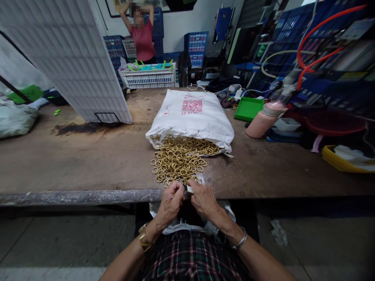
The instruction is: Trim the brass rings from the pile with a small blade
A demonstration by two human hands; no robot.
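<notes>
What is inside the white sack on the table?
Gold-coloured rings show in the open mouth of the white sack and spill onto the table. Whatever lies deeper inside is covered by the sack's printed top.

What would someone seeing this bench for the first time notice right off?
Probably the brass-coloured rings first, spilling from the open mouth of a white sack toward the bench's near edge, just beyond the two hands. Next, the sack's red printed square code, then the pink bottle standing right of the sack, and the bright red hose looping at upper right.
</notes>
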